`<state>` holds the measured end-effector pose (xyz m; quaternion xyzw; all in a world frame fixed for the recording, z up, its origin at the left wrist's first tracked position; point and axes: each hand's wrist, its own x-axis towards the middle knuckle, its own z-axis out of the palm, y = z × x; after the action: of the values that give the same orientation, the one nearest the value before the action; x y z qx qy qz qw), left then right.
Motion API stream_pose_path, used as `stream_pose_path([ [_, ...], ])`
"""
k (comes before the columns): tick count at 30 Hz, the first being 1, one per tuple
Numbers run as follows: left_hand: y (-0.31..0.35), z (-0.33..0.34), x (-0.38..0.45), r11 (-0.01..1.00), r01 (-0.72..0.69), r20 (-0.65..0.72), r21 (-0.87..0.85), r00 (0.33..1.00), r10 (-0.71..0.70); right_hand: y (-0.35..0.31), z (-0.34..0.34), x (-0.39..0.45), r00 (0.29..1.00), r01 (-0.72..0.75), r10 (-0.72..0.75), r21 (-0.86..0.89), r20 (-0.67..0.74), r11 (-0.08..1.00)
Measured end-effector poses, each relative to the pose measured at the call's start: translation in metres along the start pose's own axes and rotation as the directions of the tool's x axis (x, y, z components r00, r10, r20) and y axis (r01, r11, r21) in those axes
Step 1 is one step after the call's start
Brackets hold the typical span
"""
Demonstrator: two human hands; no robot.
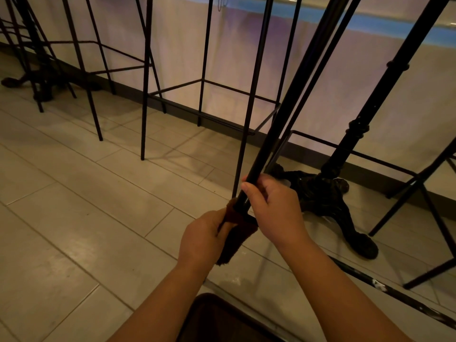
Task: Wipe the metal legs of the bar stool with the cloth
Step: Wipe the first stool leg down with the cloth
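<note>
Tilted black metal bar stool leg: a rigid, smooth, slender tube, likely slippery under a dry grip; judged light enough to steady one-handed. Right hand grasps it just above the foot, fingers curled around the tube. Left hand clutches the dark brown soft cloth, wrapped around the leg's lowest section, above the pale tiled floor. Cloth limp and compliant; best pinched snugly around the tube.

The pale tiled floor carries thin black stool legs. An ornate black table base stands near its wall edge, on the right.
</note>
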<state>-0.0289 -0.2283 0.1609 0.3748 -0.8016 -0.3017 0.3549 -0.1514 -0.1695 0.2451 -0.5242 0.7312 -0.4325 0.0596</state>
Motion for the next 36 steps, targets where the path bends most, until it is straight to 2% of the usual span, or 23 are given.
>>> stream_pose_path([
  [2, 0.001, 0.007, -0.007, 1.000, 0.014, -0.107, -0.014, 0.994, -0.016, 0.000, 0.001, -0.001, 1.000, 0.000, 0.000, 0.012, -0.008, 1.000],
  [4, 0.007, 0.015, -0.013, 0.980, 0.101, -0.163, -0.172, 0.978, -0.130, -0.001, 0.002, -0.003, 1.000, -0.003, 0.003, 0.022, -0.018, 1.000],
  [6, 0.012, 0.017, -0.014, 0.918, 0.200, -0.116, -0.343, 0.961, -0.253, -0.001, 0.001, -0.004, 1.000, -0.006, 0.006, 0.031, -0.021, 1.000],
  [9, 0.010, 0.012, -0.007, 0.839, 0.282, 0.024, -0.465, 0.952, -0.306, 0.000, 0.002, -0.005, 1.000, -0.010, 0.010, 0.031, -0.010, 0.999],
  [13, 0.001, 0.001, -0.003, 0.845, 0.306, 0.090, -0.438, 0.950, -0.298, 0.002, 0.004, -0.007, 0.999, -0.036, 0.036, 0.006, 0.018, 0.999],
  [19, -0.007, 0.014, -0.016, 0.755, 0.282, 0.070, -0.592, 0.951, -0.300, 0.010, 0.014, -0.011, 0.997, -0.024, 0.033, -0.123, 0.074, 0.992],
  [25, -0.011, 0.021, -0.013, 0.795, 0.291, 0.070, -0.533, 0.951, -0.301, 0.013, 0.021, -0.013, 1.000, -0.004, 0.007, -0.197, 0.014, 0.980],
  [28, -0.013, 0.019, -0.015, 0.779, 0.306, 0.075, -0.548, 0.945, -0.318, 0.014, 0.021, -0.012, 0.999, 0.018, -0.023, -0.220, -0.022, 0.975],
  [32, -0.019, 0.019, -0.021, 0.734, 0.327, 0.062, -0.595, 0.929, -0.364, 0.010, 0.015, -0.007, 0.999, 0.028, -0.019, -0.268, 0.037, 0.963],
  [36, -0.020, 0.027, -0.025, 0.786, 0.301, 0.037, -0.540, 0.941, -0.336, 0.008, 0.014, -0.002, 0.998, 0.031, -0.013, -0.310, 0.062, 0.950],
])
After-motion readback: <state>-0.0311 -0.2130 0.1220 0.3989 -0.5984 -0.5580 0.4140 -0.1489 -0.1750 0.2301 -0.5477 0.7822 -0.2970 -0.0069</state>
